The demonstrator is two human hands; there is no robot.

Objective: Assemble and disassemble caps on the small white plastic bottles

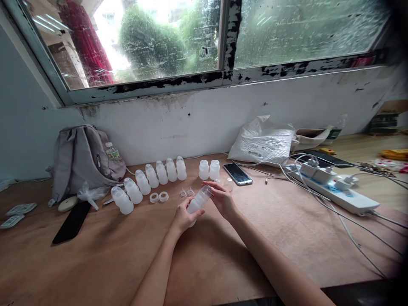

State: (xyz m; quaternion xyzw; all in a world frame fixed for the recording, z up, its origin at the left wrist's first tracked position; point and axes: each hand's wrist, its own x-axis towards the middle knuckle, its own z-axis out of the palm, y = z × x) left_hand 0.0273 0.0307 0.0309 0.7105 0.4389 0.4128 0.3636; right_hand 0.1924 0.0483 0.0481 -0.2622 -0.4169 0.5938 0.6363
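Observation:
A translucent baby bottle [198,201] is tilted up to the right over the wooden table, with my left hand [185,214] wrapped round its body. My right hand [224,199] is at its clear cap, fingers stretched along the top end. Capped baby bottles [142,182] stand in a slanting row to the left. Two collar rings [158,196] lie close to that row, and two clear nipples [186,191] sit just behind my left hand. Farther back are two bottles without tops [209,169]. A clear cap [228,184] lies beyond my right hand.
A smartphone [237,174] lies right of the topless bottles, before a white plastic bag [262,140]. Cables trail from a power strip [331,187] on the right. A grey backpack [81,161], a black flat case [72,223] and a tape roll [68,204] are at left.

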